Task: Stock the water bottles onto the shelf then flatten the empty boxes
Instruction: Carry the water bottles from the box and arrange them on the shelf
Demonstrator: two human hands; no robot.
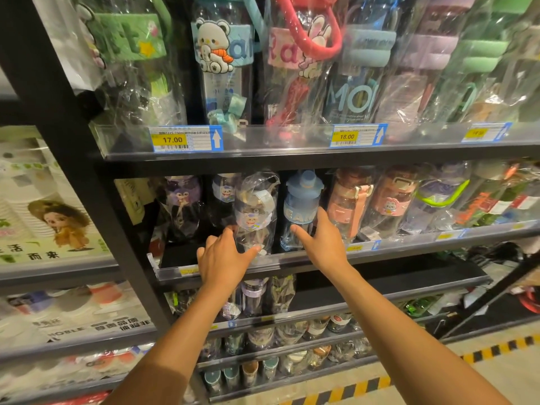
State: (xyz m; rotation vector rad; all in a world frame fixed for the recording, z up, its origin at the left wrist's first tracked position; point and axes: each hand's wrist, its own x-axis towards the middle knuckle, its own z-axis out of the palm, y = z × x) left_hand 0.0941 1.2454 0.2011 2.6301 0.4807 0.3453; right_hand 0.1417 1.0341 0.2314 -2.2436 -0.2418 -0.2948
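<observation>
Both my arms reach up to the middle shelf (292, 263) of a black rack. My left hand (223, 255) grips the lower part of a clear plastic-wrapped water bottle (255, 211) with a small bear label, thumb on its right side. My right hand (320, 236) lies with straight fingers against a blue bottle (302, 206) standing just to the right. Pink and brown bottles (349, 206) continue along the same shelf. No boxes are in view.
The shelf above holds taller wrapped bottles behind a clear lip with price tags (185, 138). Lower shelves carry more bottles (254, 296). A neighbouring rack on the left holds white cups (32, 200). Yellow-black floor tape (365, 384) runs at bottom right.
</observation>
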